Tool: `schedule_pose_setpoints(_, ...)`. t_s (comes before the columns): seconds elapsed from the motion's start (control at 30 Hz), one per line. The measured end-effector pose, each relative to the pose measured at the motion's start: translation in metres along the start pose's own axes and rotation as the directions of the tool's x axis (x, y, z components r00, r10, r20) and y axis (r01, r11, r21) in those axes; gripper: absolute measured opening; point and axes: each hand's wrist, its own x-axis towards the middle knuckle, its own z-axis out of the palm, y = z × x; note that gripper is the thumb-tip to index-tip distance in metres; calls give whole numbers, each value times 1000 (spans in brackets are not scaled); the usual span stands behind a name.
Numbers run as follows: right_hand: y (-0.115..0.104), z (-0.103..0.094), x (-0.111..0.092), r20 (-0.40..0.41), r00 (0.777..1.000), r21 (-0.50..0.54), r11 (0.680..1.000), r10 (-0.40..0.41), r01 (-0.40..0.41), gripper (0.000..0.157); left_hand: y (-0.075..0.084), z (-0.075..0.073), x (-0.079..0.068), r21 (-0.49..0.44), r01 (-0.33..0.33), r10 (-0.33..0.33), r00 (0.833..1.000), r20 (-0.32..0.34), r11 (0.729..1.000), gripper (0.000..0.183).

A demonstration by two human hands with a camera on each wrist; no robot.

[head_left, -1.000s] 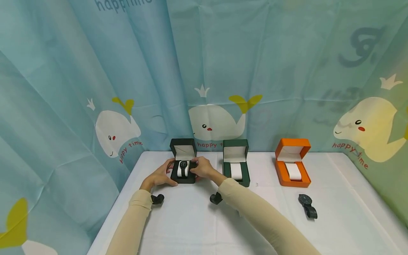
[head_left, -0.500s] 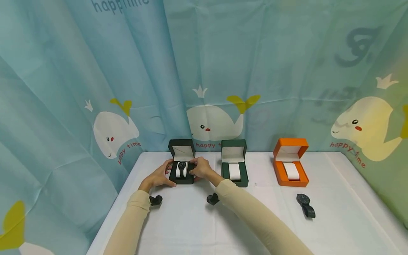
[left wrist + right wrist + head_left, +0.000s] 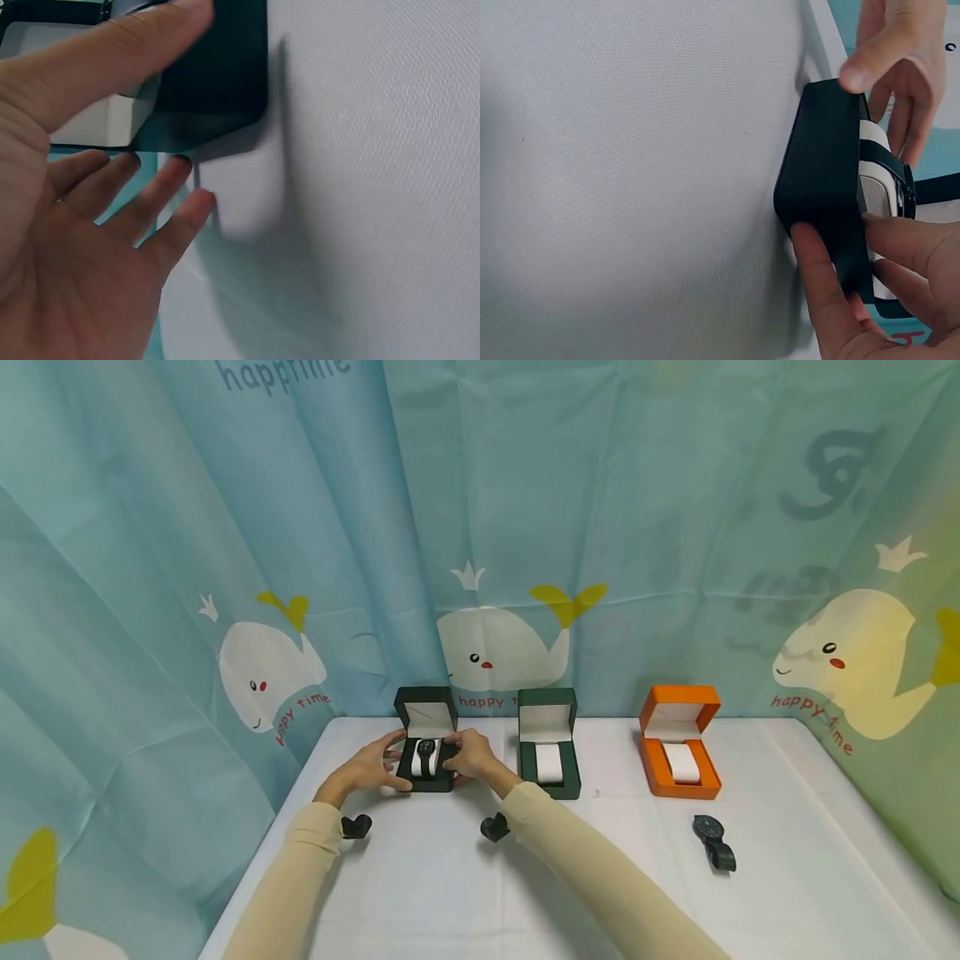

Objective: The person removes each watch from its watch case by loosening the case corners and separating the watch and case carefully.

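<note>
A black watch box (image 3: 431, 786) stands with its lid up at the back left of the white table. Inside it a black-strapped watch (image 3: 427, 748) is wrapped round a white cushion (image 3: 416, 767). My right hand (image 3: 474, 756) grips the box's right side; in the right wrist view the thumb (image 3: 907, 236) is over the rim and a finger (image 3: 814, 266) lies against the outer wall. My left hand (image 3: 363, 768) is at the left side, fingers spread, its thumb (image 3: 142, 49) across the front left corner in the left wrist view.
To the right stand an open green watch box (image 3: 529, 764) and an open orange watch box (image 3: 686, 791), each with a white cushion. A black watch (image 3: 711, 837) lies on the table (image 3: 420, 893) at the right. A whale-print curtain (image 3: 337, 527) hangs behind.
My left hand has drawn slightly left, away from the black box. My right hand keeps its grip. The whole head view has shifted a little, moving the scene left.
</note>
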Motion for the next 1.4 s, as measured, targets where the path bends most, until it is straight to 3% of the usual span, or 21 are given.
schedule_pose_setpoints(0.47, 0, -2, -2, 13, 1000, 17, 1000, -6, 6, 49, 10, -7, -7, 26, -42, 44, 996, -81, 999, 97)
schedule_pose_setpoints(0.77, 1, -2, -2, 18, 1000, 27, 1000, 1, -2, 51, 12, -8, -8, 117, -80, 94, 989, -117, 990, 89)
schedule_pose_setpoints(1.4, 1, -2, -2, 8, 1000, 10, 1000, -11, 11, 49, 18, -4, -3, 178, -102, 127, 983, -135, 979, 81)
